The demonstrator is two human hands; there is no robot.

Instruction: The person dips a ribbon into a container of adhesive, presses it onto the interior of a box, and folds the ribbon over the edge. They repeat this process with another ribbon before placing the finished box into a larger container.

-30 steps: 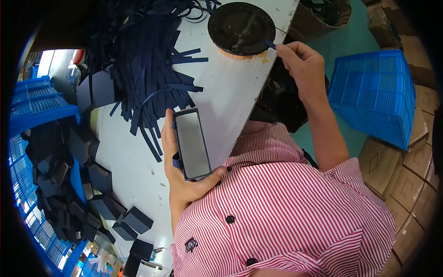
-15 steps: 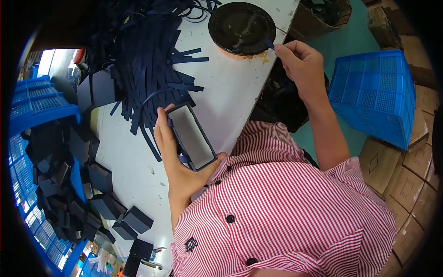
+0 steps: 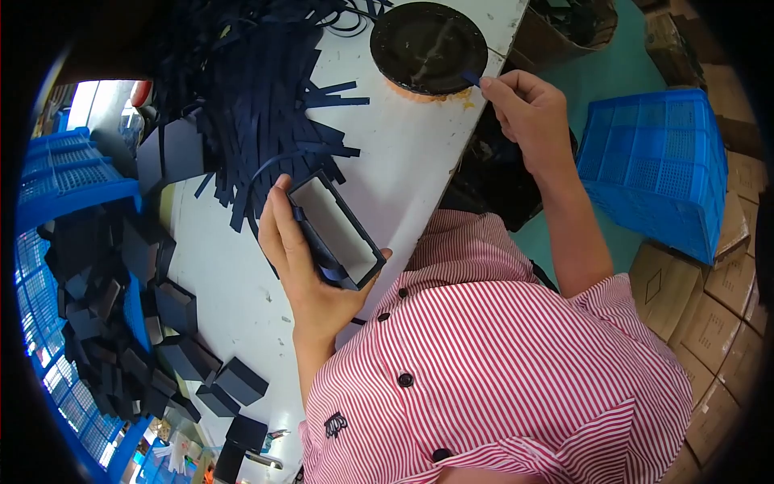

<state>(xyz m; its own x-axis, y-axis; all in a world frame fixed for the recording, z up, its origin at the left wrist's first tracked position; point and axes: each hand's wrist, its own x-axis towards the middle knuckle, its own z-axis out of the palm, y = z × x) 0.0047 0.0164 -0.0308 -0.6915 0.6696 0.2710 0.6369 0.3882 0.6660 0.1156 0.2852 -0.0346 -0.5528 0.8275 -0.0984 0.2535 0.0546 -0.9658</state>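
A small dark blue box (image 3: 337, 230) with a pale inside is held in my left hand (image 3: 310, 278), its open side facing up. Short ribbon pieces lie along the box's left side. My right hand (image 3: 528, 105) pinches the end of a dark blue ribbon strip (image 3: 471, 78) at the right edge of a round black plate (image 3: 427, 48). Beneath that plate is something orange. Long dark blue ribbons (image 3: 266, 105) spread across the table beyond the box.
The white table (image 3: 234, 274) has several dark boxes (image 3: 242, 381) at its lower left. More boxes fill a blue crate (image 3: 81, 189) at the left. On the right are an upturned-looking blue crate (image 3: 653, 161) and cardboard cartons (image 3: 713, 331).
My left hand has tilted the box a little and shifted it slightly. The right hand has barely moved and still pinches the strip at the plate's edge.
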